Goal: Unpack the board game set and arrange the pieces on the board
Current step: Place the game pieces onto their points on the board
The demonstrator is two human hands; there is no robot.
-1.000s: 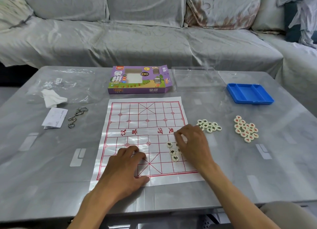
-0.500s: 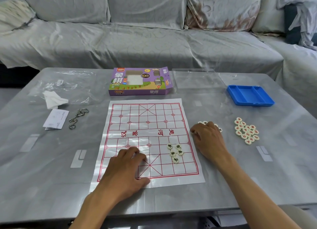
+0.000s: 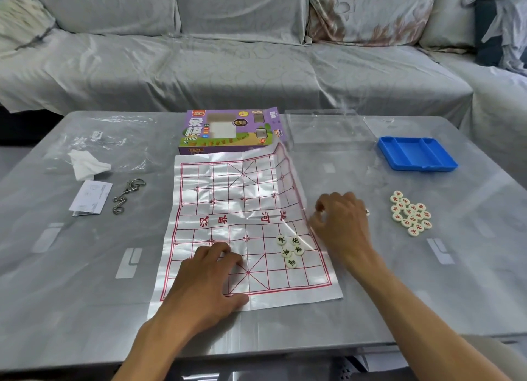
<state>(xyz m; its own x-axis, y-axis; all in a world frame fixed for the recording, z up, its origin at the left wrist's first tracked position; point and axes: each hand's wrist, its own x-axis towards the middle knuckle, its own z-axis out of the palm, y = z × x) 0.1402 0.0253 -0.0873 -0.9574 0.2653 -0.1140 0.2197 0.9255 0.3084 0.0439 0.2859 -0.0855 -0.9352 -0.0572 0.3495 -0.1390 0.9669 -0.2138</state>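
Grey glossy table (image 3: 85,266) filling the lower half, streaked with soft reflected light. Beyond, from 9 to 3 o'clock, long sofa (image 3: 256,75) under pale grey cover; floral cushion (image 3: 368,12) at 1 o'clock.

Soft daylight, white glare on the glossy board sheet (image 3: 228,198), wide-angle bending and blur toward edges.

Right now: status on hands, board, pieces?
Left hand flat, pinning board sheet. Right hand over black pieces; grip unclear. Five black pieces on board. Sheet's right edge lifted.
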